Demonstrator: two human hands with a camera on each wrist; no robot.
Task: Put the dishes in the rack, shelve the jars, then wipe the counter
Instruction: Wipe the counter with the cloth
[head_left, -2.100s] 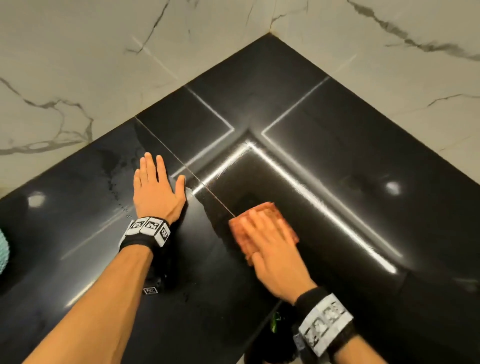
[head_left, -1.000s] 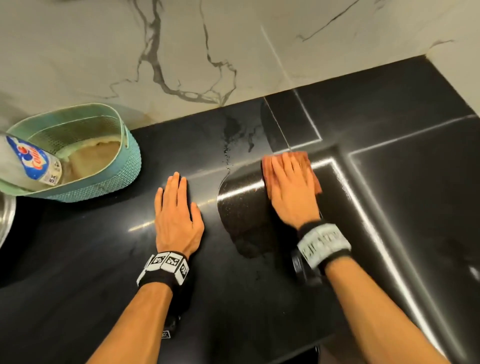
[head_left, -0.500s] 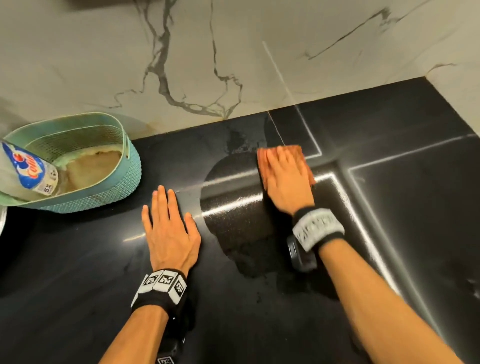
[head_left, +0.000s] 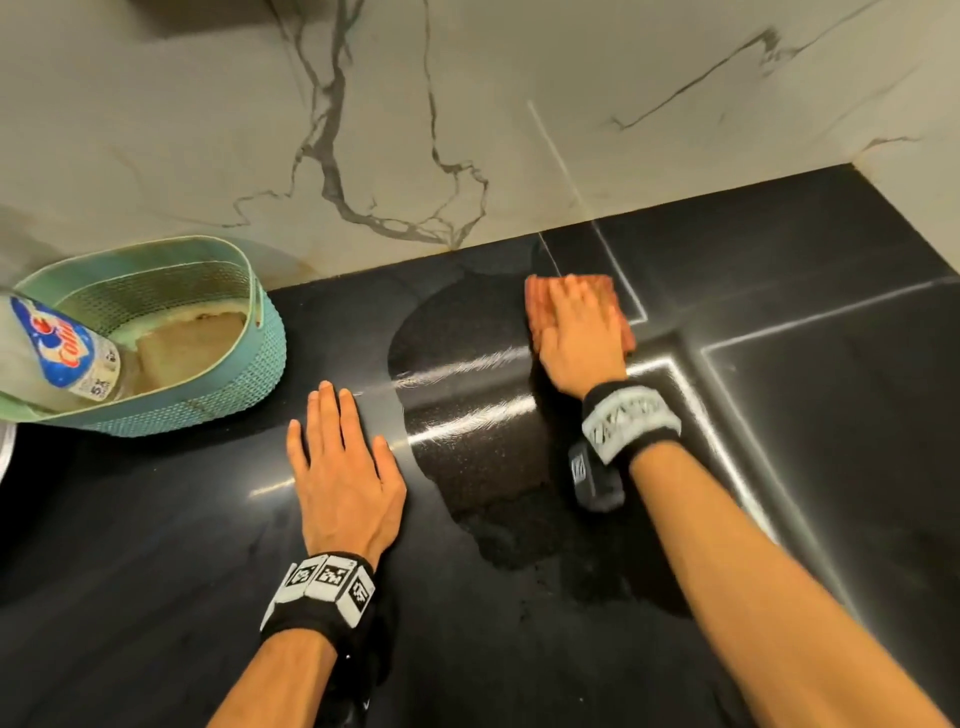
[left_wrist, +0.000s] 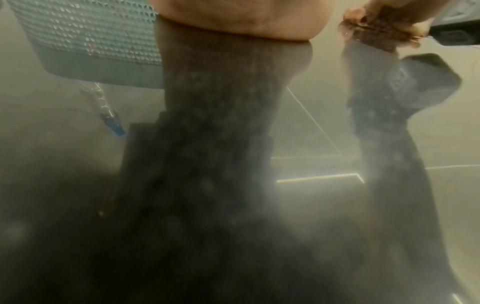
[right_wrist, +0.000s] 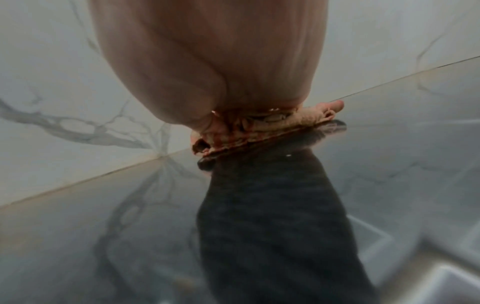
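Observation:
An orange cloth (head_left: 540, 306) lies flat on the black counter (head_left: 519, 649), close to the marble wall. My right hand (head_left: 576, 332) presses on it with straight fingers and covers most of it. In the right wrist view the cloth (right_wrist: 262, 125) shows bunched under the palm (right_wrist: 215, 61). A wet, speckled patch (head_left: 467, 415) spreads on the counter to the left of and below the cloth. My left hand (head_left: 343, 467) rests flat on the counter beside that patch, fingers straight, holding nothing. The left wrist view shows only the heel of the left hand (left_wrist: 241, 18) against the dark counter.
A teal mesh basket (head_left: 208, 384) stands at the left against the wall, with a labelled plastic bottle (head_left: 57, 353) and a sponge (head_left: 187, 348) in it. The marble wall (head_left: 467, 130) bounds the counter at the back and turns a corner at the far right.
My right hand has pushed the cloth away from me toward the wall, and the wet patch has grown behind it. The left hand has stayed flat on the counter.

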